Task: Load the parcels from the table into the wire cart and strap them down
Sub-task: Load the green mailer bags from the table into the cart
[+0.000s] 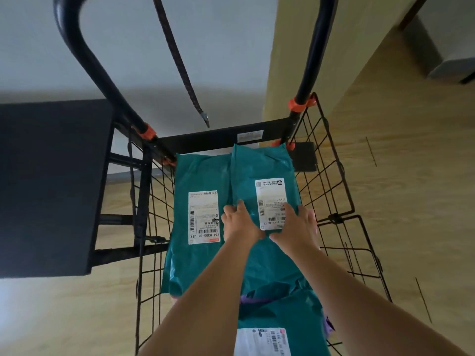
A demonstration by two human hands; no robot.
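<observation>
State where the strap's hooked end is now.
In the head view, the strap's hooked end dangles upper centre, between the two black tubes of the cart handle, above the teal parcels.

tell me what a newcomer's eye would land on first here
Teal parcels with white shipping labels fill the wire cart at the centre. The left hand and right hand grip the right-hand parcel by its edges. Above, a dark strap with a metal hook dangles between the black handle bars.
</observation>
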